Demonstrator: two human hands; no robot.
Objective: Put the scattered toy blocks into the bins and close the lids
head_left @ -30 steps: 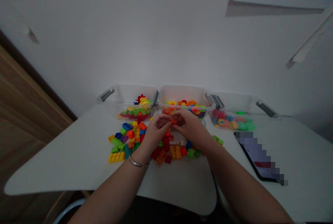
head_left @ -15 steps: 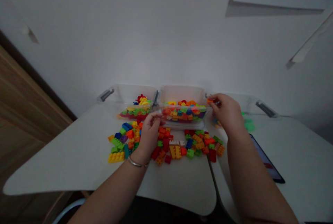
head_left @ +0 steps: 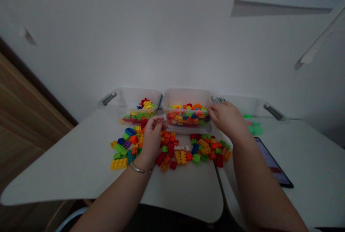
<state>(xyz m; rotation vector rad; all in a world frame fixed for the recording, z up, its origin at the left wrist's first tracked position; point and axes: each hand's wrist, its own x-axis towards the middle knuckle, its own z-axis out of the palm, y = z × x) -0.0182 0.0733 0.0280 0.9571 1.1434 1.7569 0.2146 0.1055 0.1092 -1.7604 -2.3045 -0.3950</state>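
My left hand (head_left: 152, 135), a silver bangle (head_left: 138, 168) on its wrist, hovers over the pile of loose toy building bricks (head_left: 180, 157). Its fingers are curled in toward the thumb; whatever they may hold is hidden. My right hand (head_left: 228, 119) is at the right front corner of the middle clear box (head_left: 187, 95), fingers closed and pointing down near the rim. No brick shows in that hand from here. Mixed bricks (head_left: 188, 117) in red, orange, green, yellow and blue fill part of the middle box.
A left clear box (head_left: 129, 95) holds small yellow, red and green pieces (head_left: 142, 111). Another clear box (head_left: 253, 102), with green pieces (head_left: 253, 128), stands right. A phone or tablet (head_left: 273, 163) lies beside my right forearm. A gap (head_left: 219, 181) runs between the white tabletops.
My right hand has moved slightly left and down to the middle box's rim. The orange brick it pinched is now out of sight. The left hand has barely moved.
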